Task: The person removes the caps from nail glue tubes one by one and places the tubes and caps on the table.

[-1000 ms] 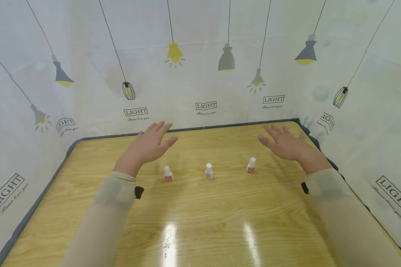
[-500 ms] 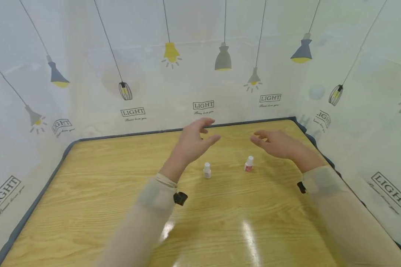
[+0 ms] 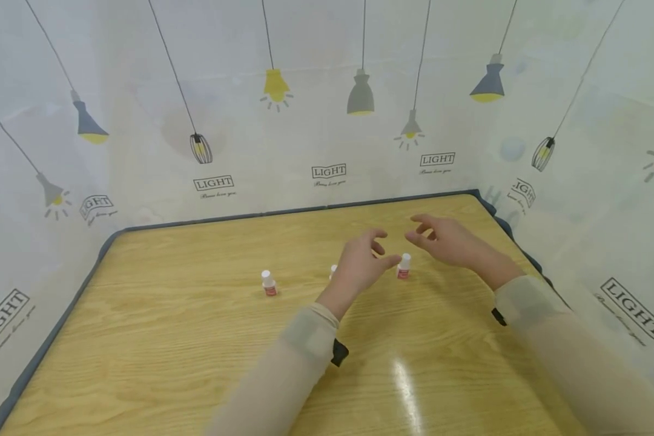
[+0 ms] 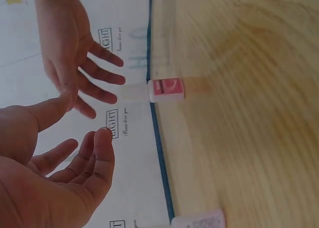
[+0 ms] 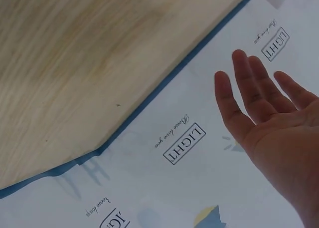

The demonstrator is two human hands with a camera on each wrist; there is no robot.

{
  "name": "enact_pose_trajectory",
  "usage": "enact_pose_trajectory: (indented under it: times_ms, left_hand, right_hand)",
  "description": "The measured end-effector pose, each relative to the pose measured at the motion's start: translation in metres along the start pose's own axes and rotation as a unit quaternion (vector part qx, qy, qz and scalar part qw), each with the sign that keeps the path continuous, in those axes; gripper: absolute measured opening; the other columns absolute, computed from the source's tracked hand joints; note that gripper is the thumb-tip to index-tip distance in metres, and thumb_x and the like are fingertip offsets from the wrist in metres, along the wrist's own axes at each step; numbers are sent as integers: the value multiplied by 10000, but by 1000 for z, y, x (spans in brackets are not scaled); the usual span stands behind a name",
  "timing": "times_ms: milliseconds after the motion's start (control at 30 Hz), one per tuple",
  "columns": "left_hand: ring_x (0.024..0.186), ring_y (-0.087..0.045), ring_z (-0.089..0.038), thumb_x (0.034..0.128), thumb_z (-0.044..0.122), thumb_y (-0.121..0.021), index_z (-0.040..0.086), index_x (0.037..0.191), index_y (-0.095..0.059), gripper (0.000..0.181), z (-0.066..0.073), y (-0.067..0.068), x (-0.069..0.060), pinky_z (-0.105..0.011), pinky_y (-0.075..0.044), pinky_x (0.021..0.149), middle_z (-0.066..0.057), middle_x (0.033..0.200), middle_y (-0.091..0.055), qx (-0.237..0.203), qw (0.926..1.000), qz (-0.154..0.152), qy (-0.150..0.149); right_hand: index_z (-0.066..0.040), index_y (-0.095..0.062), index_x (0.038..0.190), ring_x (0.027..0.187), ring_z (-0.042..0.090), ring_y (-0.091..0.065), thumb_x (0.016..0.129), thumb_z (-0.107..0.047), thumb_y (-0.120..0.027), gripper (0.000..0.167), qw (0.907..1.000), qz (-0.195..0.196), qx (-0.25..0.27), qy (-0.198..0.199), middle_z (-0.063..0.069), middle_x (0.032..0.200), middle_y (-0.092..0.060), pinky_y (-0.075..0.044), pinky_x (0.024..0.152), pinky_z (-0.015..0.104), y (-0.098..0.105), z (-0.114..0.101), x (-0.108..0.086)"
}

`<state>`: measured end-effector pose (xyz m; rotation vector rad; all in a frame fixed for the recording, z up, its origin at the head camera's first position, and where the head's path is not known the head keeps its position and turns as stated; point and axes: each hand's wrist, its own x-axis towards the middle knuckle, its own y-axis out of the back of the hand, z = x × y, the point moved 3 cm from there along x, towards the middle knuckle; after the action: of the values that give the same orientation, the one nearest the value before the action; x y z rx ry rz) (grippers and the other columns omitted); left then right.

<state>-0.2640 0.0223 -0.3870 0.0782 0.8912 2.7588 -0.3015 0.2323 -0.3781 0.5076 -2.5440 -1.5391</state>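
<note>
**Left hand (image 3: 360,261) and right hand (image 3: 451,241) hover near the right bottle (image 3: 403,270)!**

There's the left hand above the table (image 3: 169,321), fingers softly bent, thumb apart from them! From the head camera its thumb tip meets the bottle's edge, but the left wrist view shows them apart. Opposite, the right hand hangs just beside that same upright bottle, fingers gently curved, thumb apart too. The middle bottle (image 3: 333,270) peeks out, mostly hidden by the left hand, while the left bottle (image 3: 269,284) stands upright, well apart! Behind, printed lamps line the backdrop (image 3: 142,181).
</note>
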Motion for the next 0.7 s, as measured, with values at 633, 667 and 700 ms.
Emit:
enact_pose_trajectory:
  times_ms: [633, 667, 700]
  left_hand:
    - [953, -694, -172, 908, 360, -870, 132, 1324, -725, 496, -36, -56, 25, -402, -595, 864, -63, 1200, -771, -49, 9981, -12, 613]
    - [949, -692, -163, 902, 363, -876, 137, 1312, -732, 490, -38, -58, 27, -408, -597, 878, -57, 1202, -774, -75, 9977, -34, 671]
    - [920, -689, -156, 902, 353, -876, 137, 1308, -736, 480, -41, -59, 30, -408, -596, 881, -49, 1159, -785, -97, 9975, -63, 691]
  right_hand:
    - [-68, -603, 1466, 650, 163, -486, 1032, -445, -699, 583, 9914, 279, 1278, -98, 96, 907, -654, -443, 616, 326, -30, 19, -4]
    - [-70, -607, 1464, 633, 156, -476, 1027, -443, -707, 583, 9902, 251, 1366, -140, 93, 894, -645, -442, 607, 326, -31, 20, -5]
    - [-73, -607, 1465, 622, 150, -470, 1023, -444, -713, 586, 9892, 233, 1435, -185, 84, 882, -635, -442, 601, 326, -33, 20, -5]
